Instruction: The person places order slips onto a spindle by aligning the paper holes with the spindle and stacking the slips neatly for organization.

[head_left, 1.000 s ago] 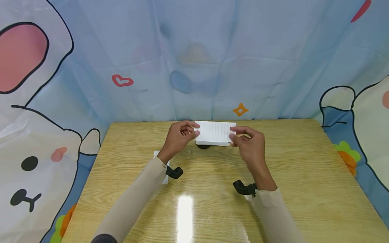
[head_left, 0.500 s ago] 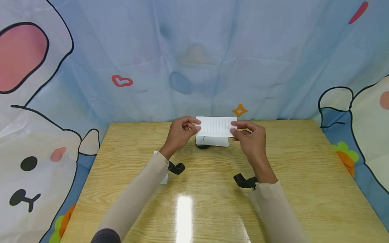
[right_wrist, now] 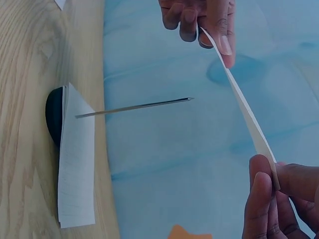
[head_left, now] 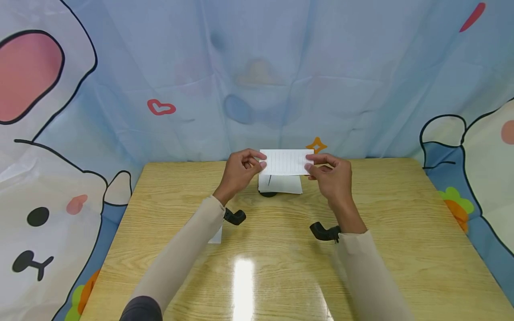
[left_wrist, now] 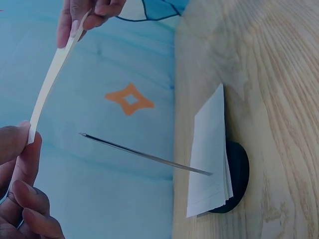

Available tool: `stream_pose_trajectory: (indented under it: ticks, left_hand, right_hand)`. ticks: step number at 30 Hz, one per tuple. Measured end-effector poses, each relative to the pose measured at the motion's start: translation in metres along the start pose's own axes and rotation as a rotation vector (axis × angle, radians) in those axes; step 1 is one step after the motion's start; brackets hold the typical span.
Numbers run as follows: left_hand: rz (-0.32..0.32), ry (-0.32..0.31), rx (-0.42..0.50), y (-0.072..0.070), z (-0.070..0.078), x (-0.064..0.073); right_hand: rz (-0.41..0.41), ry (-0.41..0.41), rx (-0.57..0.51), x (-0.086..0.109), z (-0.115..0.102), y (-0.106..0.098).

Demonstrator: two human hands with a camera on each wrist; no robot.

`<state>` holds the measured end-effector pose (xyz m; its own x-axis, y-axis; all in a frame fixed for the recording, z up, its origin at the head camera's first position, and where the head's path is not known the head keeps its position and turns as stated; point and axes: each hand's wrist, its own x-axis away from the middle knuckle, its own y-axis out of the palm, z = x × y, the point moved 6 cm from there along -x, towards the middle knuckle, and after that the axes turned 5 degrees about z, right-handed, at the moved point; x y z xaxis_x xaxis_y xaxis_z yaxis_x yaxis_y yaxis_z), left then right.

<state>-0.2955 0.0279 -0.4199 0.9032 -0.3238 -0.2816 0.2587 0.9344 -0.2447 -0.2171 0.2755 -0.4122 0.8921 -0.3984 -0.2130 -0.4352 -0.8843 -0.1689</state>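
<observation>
1. In mid-air at the centre, a white rectangular paper slip with ruled lines [head_left: 286, 162] is held crosswise, its long axis running left to right, slightly bowed.
2. The left hand [head_left: 237, 172] has its grip closed on the slip's left end, finger and thumb pinching it; the right hand [head_left: 333, 177] pinches the right end likewise.
3. Below the slip, and apart from it, is the tip of a thin, upright metal spike [left_wrist: 149, 157]. In the head view the spike lies left of the slip's middle, so the left hand seems nearer.
4. Around the spike's foot lies a stack of white papers [head_left: 287, 185], on a black rounded base [left_wrist: 241, 172].
5. The base stands on a pale wood-grained bench [head_left: 289, 254].
</observation>
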Motion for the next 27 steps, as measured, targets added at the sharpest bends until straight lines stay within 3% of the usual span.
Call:
stream_pose_trajectory:
  ticks: [27]
  left_hand:
    - [0.008,-0.030,-0.022,0.009,-0.014,-0.022]
  right_hand:
    - [0.000,0.047,0.061,-0.026,0.022,0.004]
